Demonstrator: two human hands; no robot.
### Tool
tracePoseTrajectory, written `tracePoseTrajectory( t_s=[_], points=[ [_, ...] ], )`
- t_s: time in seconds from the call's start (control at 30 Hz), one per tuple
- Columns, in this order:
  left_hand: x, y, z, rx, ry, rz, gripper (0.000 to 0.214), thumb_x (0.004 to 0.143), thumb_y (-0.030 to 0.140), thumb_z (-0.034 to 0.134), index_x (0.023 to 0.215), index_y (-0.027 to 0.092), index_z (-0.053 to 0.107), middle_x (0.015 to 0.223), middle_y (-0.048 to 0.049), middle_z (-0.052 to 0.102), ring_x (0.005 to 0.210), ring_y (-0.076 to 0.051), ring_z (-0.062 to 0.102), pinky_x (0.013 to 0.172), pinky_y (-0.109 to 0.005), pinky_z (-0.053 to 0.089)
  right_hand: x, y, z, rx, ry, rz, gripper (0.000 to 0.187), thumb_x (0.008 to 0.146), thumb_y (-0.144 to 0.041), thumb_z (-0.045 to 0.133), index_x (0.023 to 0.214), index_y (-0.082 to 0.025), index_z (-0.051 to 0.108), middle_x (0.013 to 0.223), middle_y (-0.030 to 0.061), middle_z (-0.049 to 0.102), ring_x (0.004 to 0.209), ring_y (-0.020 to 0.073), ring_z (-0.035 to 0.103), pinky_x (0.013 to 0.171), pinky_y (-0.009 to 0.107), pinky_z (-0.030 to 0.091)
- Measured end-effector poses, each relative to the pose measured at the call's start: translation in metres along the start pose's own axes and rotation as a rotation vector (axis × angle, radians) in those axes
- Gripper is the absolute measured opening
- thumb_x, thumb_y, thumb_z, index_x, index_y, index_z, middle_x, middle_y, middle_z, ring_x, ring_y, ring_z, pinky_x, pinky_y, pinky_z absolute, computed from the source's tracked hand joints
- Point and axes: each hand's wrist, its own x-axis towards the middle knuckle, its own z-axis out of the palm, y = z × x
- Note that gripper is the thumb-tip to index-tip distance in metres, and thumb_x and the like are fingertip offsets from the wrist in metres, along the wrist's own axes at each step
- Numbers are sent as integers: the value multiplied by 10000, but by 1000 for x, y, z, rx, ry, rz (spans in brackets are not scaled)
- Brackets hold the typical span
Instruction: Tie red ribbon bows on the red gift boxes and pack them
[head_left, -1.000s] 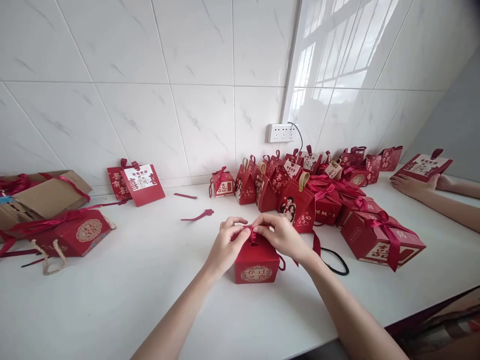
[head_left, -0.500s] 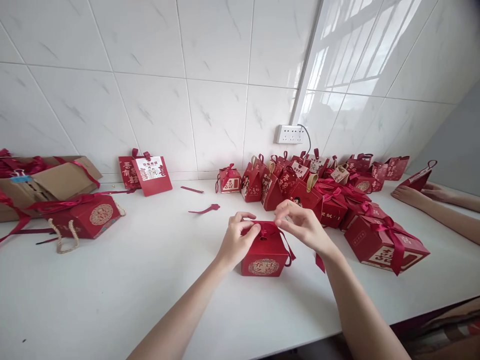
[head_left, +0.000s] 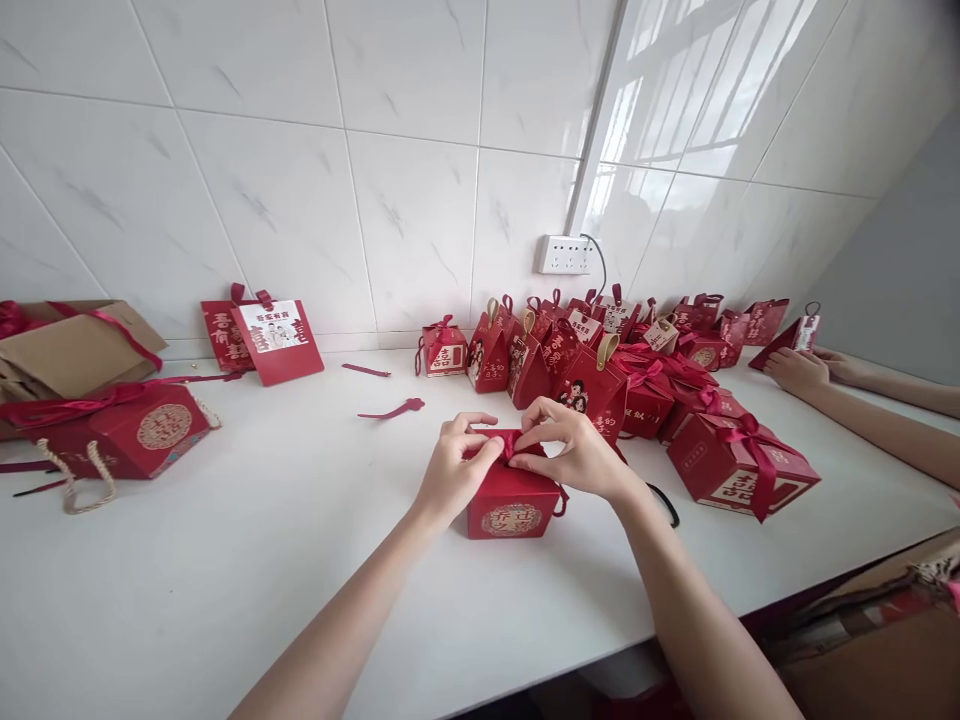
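A red gift box (head_left: 513,505) with a round gold emblem stands upright on the white table in front of me. On its top sits a dark red ribbon (head_left: 509,444). My left hand (head_left: 459,462) is closed at the ribbon's left side, thumb pressing on it. From the right, my right hand (head_left: 564,447) pinches the same ribbon between thumb and fingertips. A dark red cord handle hangs at the box's right side. The fingers partly hide the ribbon's knot.
Several red gift boxes (head_left: 739,462) cluster to the right and behind. At far right are another person's hands (head_left: 799,372) with a red box. Left lie a rope-handled red box (head_left: 124,435), a cardboard box (head_left: 82,345) and flat red bags (head_left: 279,345). Two ribbon strips (head_left: 394,408) lie behind.
My right hand has moved left and down from the box's back corner onto the ribbon, now pinching it. The view has shifted slightly. The other person's red box has tilted.
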Motion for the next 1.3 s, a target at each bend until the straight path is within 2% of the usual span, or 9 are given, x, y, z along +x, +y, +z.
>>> tracePoseTrajectory(
  t_s=[0.23,0.47,0.57,0.7,0.83,1.13,1.23,1.3],
  points=[
    [3,-2,-5,-17,-9,45,348,816,365,497,539,198,626,1098,-40,620,1020,-230,535,947,-381,405,2,0,-2,-8,-27,4,120,817,-284,637,772,-208,718,861,48,535,796,158,552,723,304,458],
    [6,-2,-10,24,-17,97,276,786,353,528,611,198,675,1032,-58,632,1024,-240,548,927,-369,419,1,-2,-7,55,-55,49,107,800,-212,606,722,-192,676,1012,68,565,941,191,583,865,354,460],
    [6,0,-17,62,-59,86,247,776,346,545,614,209,672,1050,-51,629,1079,-247,519,975,-403,384,-1,-1,-8,49,-92,103,121,796,-200,582,709,-202,666,1096,75,557,1024,221,577,913,392,441],
    [5,5,-30,190,-99,75,230,759,360,577,589,217,638,1097,-50,599,1119,-277,472,1030,-507,291,-2,0,-12,71,-136,110,114,769,-168,587,713,-212,675,1203,65,536,1133,239,539,967,400,414],
    [5,11,-39,267,-186,71,271,769,375,562,559,208,603,1120,-52,575,1116,-295,455,1018,-550,288,-2,-1,-15,56,-141,115,119,734,-127,586,687,-207,661,1214,58,544,1128,235,548,965,391,418],
    [7,8,-51,322,-289,75,264,771,415,554,603,221,614,918,-42,539,938,-237,522,914,-438,416,-5,0,-23,40,-157,132,129,691,-94,584,661,-202,647,1223,63,544,1079,239,572,895,378,452],
    [6,9,-50,302,-292,54,248,771,391,548,601,214,586,891,-35,539,913,-233,522,887,-424,419,-5,0,-23,31,-167,138,112,700,-105,593,660,-199,641,1204,63,553,1061,234,581,896,379,449],
    [5,10,-46,282,-294,46,251,776,394,541,607,210,567,869,-33,548,916,-238,515,871,-418,417,-4,0,-22,28,-175,139,52,727,-177,631,684,-203,643,1208,64,550,1075,239,573,920,398,436]
  ],
)
